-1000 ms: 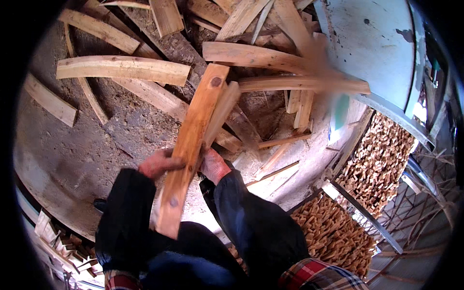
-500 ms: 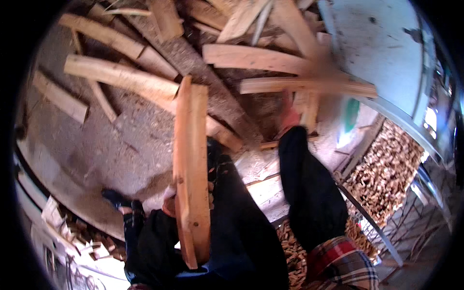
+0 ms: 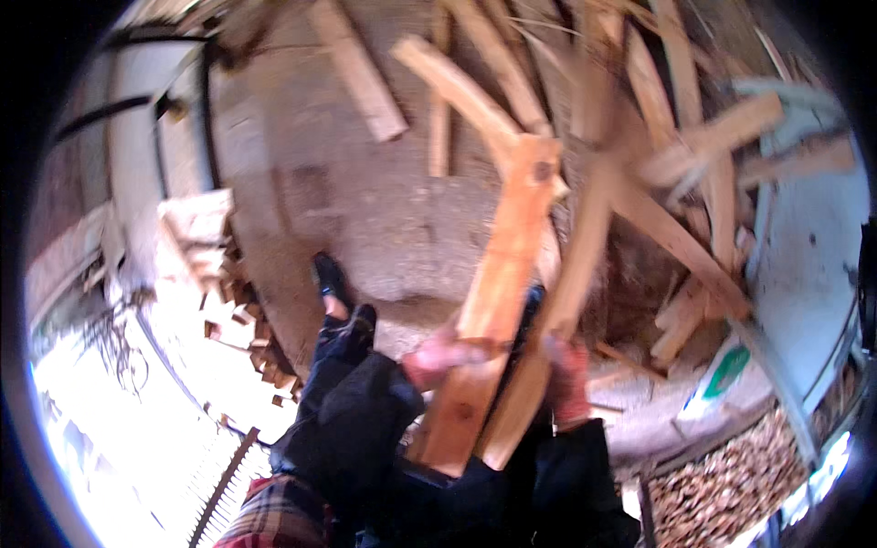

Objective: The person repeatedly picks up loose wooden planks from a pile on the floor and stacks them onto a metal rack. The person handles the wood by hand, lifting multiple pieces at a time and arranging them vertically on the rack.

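My left hand point(image 3: 440, 359) is closed on a wide orange wooden board point(image 3: 502, 265) with dark knots, held steeply in front of me. A second edge beside it may be another board, but blur hides this. My right hand point(image 3: 568, 379) grips a narrower wooden plank point(image 3: 574, 274), which slants next to the wide board. The lower ends of the two pieces sit close together over my lap, and their upper ends spread apart. Motion smears my fingers somewhat.
Loose planks point(image 3: 361, 68) lie over the dusty floor point(image 3: 365, 210) ahead, with a heap at the far right. A pale blue panel point(image 3: 808, 247) stands right. Wood chips point(image 3: 726, 484) fill the lower right. Stacked wood offcuts point(image 3: 242, 324) line the left, near a toothed strip point(image 3: 224, 489).
The view has swung, so the scene shifts rightward. My right hand has come back from the pile with a plank, now beside the board in my left hand.
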